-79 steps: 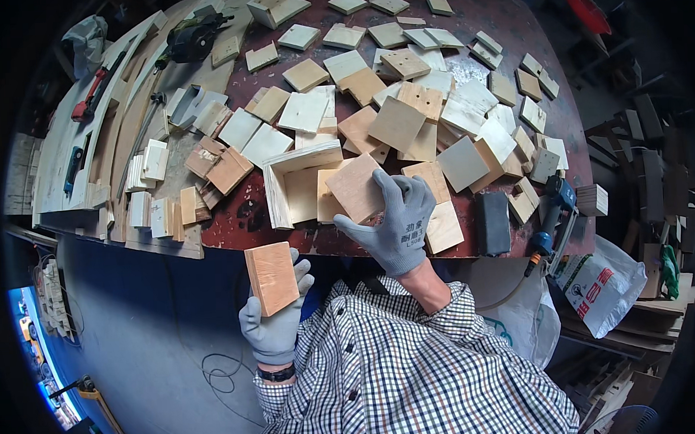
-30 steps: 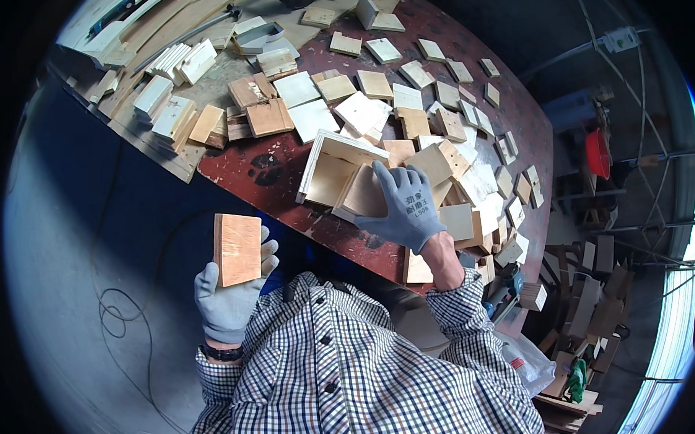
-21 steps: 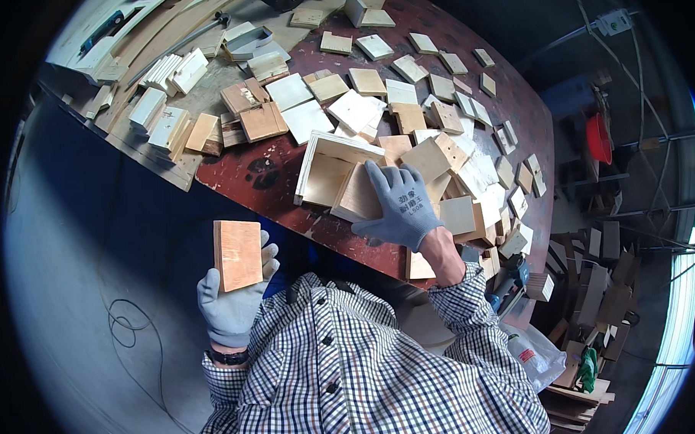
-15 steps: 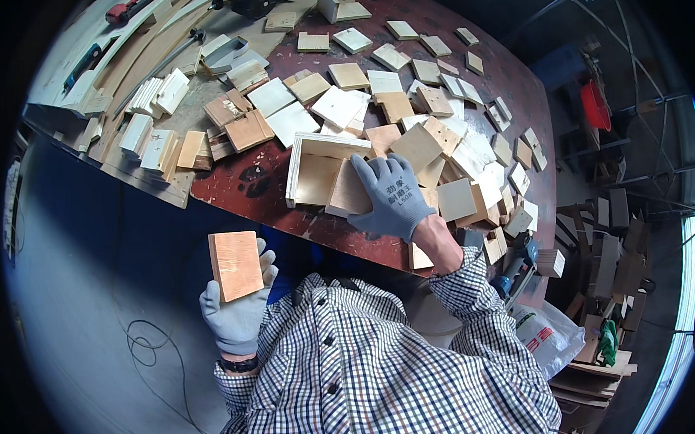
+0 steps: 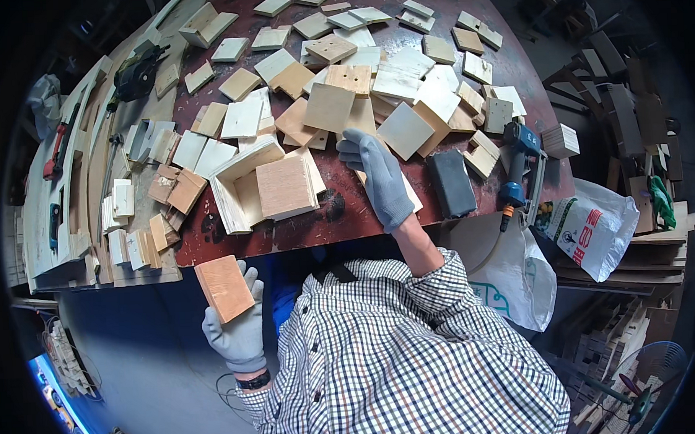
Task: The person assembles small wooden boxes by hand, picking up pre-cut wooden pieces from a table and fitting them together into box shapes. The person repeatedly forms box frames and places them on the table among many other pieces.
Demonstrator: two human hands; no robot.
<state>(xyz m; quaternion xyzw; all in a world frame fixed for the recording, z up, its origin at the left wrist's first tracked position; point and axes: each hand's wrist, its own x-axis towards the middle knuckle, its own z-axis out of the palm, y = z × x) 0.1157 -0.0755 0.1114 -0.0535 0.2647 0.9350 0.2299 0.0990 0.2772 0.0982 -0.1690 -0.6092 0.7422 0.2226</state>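
Observation:
My left hand (image 5: 241, 339), in a grey work glove, grips a reddish-brown wooden block (image 5: 226, 288) in front of the table's near edge. My right hand (image 5: 380, 177), also gloved, reaches over the near side of a pile of wood pieces. Its fingers are stretched out, with the tips by a square wooden board (image 5: 328, 107); whether they touch it I cannot tell. Partly under this hand lies a pale wood strip (image 5: 409, 192). To the left of it, an open wooden box (image 5: 226, 200) stands near the edge, with a square wood piece (image 5: 287, 187) at its right side.
Many loose wood pieces cover the dark red table (image 5: 348, 226). A dark grey block (image 5: 451, 184) and a blue power tool (image 5: 516, 161) lie at the right. White sacks (image 5: 593, 227) hang beyond the table's right edge. Long boards and clamps (image 5: 57, 154) are at the left.
My right hand has left the wood piece at the box and moved right to the pile. The view has turned rightward. My left hand still holds the wooden block.

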